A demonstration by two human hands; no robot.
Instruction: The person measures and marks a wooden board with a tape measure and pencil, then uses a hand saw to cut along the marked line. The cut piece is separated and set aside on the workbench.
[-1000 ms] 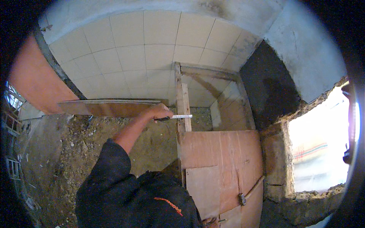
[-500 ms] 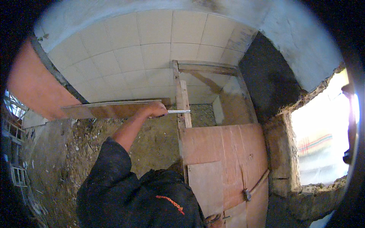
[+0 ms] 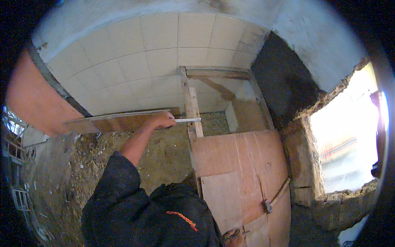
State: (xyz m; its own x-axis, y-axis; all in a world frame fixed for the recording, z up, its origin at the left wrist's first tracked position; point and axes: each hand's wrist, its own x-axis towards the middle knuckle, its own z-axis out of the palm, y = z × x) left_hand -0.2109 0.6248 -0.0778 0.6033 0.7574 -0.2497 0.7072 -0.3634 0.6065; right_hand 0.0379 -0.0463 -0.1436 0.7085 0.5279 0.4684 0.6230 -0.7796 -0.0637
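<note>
My left hand point(image 3: 163, 120) is closed on a tape measure, its case mostly hidden by my fingers. The extended white blade point(image 3: 189, 120) reaches rightward across a pale wooden batten point(image 3: 193, 105) lying along a longer timber point(image 3: 183, 76) of a wooden frame. A pink plywood sheet point(image 3: 255, 158) covers the near part of that frame, with a smaller pale panel point(image 3: 218, 191) on it. On the plywood lie a hammer point(image 3: 277, 193) and some small dark tools point(image 3: 232, 234) at the lower edge, too small to make out. I cannot see my right hand.
Long boards point(image 3: 107, 121) stand on edge along the tiled wall point(image 3: 160, 33). Rubble and dirt cover the floor point(image 3: 94, 164) at left, beside light lattice items point(image 3: 18, 199). A bright opening point(image 3: 341, 140) with broken edges is at right, below dark render point(image 3: 284, 70).
The view has shifted slightly. My left hand and the tape appear a little higher and further left in the picture, with the blade still across the batten.
</note>
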